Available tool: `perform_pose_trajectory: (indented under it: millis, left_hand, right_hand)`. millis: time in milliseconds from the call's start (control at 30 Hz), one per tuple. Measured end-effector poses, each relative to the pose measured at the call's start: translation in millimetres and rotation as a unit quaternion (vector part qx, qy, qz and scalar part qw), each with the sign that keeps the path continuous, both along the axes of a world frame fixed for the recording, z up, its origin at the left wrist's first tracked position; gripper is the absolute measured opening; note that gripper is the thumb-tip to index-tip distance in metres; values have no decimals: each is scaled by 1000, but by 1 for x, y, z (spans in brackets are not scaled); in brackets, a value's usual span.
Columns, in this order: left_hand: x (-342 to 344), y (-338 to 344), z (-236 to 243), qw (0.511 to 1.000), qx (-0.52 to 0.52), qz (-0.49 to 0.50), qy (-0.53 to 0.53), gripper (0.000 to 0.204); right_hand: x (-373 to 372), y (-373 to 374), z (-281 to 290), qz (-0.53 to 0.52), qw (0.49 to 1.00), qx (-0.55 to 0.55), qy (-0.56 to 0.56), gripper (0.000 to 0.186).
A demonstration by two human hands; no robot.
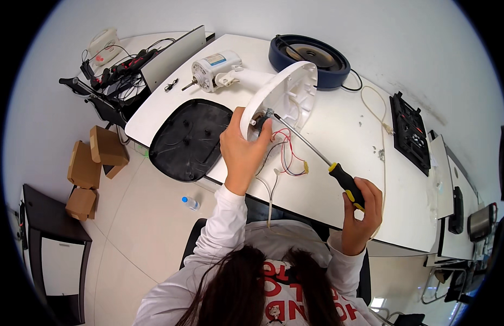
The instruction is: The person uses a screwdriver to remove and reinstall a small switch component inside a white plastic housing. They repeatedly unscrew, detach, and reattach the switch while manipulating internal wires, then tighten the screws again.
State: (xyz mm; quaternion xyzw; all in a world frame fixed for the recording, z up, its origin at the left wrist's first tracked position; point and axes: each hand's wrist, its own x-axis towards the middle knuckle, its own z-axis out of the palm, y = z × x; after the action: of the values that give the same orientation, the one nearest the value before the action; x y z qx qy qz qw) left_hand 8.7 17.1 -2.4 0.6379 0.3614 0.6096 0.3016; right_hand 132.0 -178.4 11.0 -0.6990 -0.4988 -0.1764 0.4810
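The cover (184,141) is off, but work inside the base (287,98), tilted above the desk (339,130), looks unfinished: fingers of the left hand (244,152) clamp its rim, those of the right hand (365,217) the screwdriver (344,183), tip near a grey part (269,113)

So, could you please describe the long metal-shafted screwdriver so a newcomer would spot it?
At the white table, find the person's right hand. It holds the screwdriver, whose black-and-yellow handle and straight silver shaft set it apart from the thin, curling red wires nearby.
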Motion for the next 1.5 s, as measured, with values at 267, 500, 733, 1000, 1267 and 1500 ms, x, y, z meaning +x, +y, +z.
perform_pose_trajectory:
  millis: [267,500,733,1000,1267,1500]
  left_hand:
    - [0,2,-1,1000,2,-3,2,26]
    - [0,2,-2,1000,6,-6,-6,26]
    - [-1,2,-2,1000,2,-11,2,27]
    - [-1,2,-2,1000,5,-9,-2,27]
    - [-1,2,-5,1000,13,-6,-7,28]
    - [-3,3,-4,1000,10,-3,-7,27]
  right_hand:
    - [2,0,-1,-5,1000,7,-9,35]
    - [1,1,0,1,1000,7,-9,36]
    - [0,3,1,6,1000,12,0,35]
    - [-7,2,0,-3,999,34,-3,36]
    - [-4,-3,-2,-12,1000,17,-10,34]
    - [-1,1,-4,-3,999,20,-38,33]
